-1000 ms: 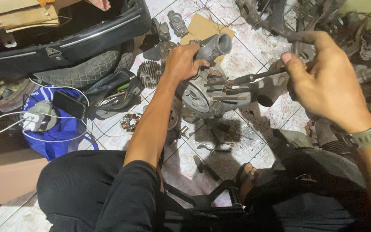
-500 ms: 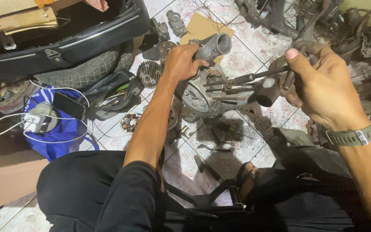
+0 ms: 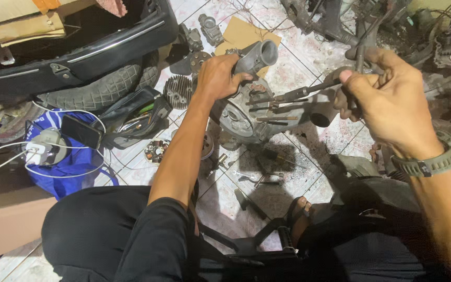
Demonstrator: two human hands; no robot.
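My left hand (image 3: 218, 77) grips the grey metal engine case (image 3: 246, 112) by its tube-shaped neck, holding it above the tiled floor. Long studs and a connecting rod (image 3: 293, 95) stick out of the case toward the right. My right hand (image 3: 390, 102), with a green watch on the wrist, is closed around a dark cylindrical part (image 3: 323, 112) at the end of the rod. What lies inside that fist is partly hidden.
A black motorcycle seat (image 3: 79, 52) and a tyre (image 3: 97, 89) lie at upper left. A blue bag (image 3: 66, 159) with a phone and white cable sits left. A finned cylinder (image 3: 177, 91), small tools (image 3: 251, 177) and greasy parts litter the floor; more engine parts (image 3: 444, 47) at upper right.
My right hand has drawn in toward the rod's end and closed around the dark cylindrical part. The left hand stays on the case's neck.
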